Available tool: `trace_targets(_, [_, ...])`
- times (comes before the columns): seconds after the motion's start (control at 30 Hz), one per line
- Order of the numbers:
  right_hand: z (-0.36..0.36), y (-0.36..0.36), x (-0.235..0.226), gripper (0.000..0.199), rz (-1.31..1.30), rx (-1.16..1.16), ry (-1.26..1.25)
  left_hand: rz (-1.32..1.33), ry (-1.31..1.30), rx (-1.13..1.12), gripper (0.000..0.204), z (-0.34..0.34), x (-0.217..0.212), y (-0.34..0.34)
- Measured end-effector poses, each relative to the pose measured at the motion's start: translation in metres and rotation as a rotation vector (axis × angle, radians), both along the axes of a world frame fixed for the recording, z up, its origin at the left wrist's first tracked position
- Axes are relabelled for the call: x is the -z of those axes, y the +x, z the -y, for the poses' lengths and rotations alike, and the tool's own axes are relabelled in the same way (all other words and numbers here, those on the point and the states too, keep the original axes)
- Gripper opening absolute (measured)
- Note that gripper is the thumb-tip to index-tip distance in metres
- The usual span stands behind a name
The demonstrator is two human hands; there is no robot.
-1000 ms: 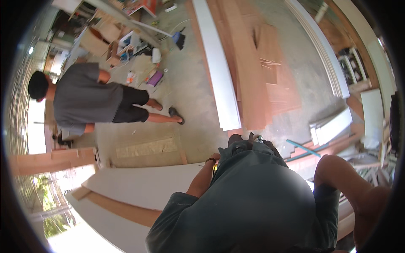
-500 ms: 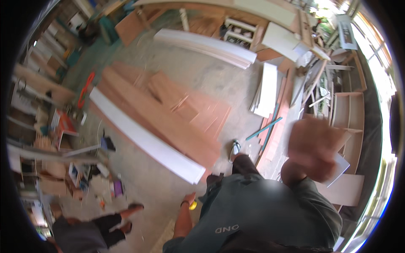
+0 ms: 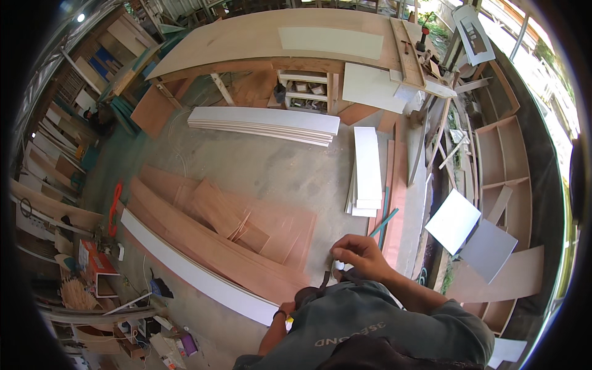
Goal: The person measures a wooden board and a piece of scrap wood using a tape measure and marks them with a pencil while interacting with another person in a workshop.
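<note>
Two hands show at the person's chest. The right hand is raised in front of the grey-green shirt, fingers curled shut and pinching a small white object at its lower edge; the object is too small to tell what it is, only that it is pale and short and sits between fingertips and thumb, just above the shirt collar. The left hand is lower, tucked against the shirt's left side, mostly hidden; something yellow shows at the wrist, and I cannot tell whether the fingers are closed or open.

On the concrete floor below lie several groups of boards. One stack of long white panels lies crosswise near the bench. A second, smaller stack of white panels lies lengthwise to the right, with a thin teal strip beside its near end. One long white board runs diagonally at the left, edging a spread of reddish-brown plywood sheets, which overlap one another. Two loose pale square panels lean at the right beside open wooden shelving.

One large wooden bench spans the far side, carrying one pale rectangular sheet.
</note>
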State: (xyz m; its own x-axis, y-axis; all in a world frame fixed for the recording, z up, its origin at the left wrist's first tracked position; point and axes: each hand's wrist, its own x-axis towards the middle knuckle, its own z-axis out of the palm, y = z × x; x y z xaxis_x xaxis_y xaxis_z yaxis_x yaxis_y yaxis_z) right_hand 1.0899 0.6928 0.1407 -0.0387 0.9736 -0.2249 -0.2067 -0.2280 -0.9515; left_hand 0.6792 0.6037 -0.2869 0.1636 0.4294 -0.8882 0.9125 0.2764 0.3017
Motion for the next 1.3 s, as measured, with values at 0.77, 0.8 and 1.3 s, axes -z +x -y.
trace_targets(0.77, [-0.367,0.16,0.138,0.086,0.598,0.119,0.003,1.174,-0.085,-0.809,0.029,-0.548,-0.244,0.47])
trace_targets(0.8, [-0.398,0.173,0.13,0.083,0.569,0.149,-0.045,1.152,-0.101,-0.819,0.028,-0.576,-0.253,0.488])
trace_targets(1.3, [-0.624,0.349,0.073,0.053,0.452,0.695,-0.207,1.069,-0.143,0.004,0.026,-0.861,-0.293,0.7])
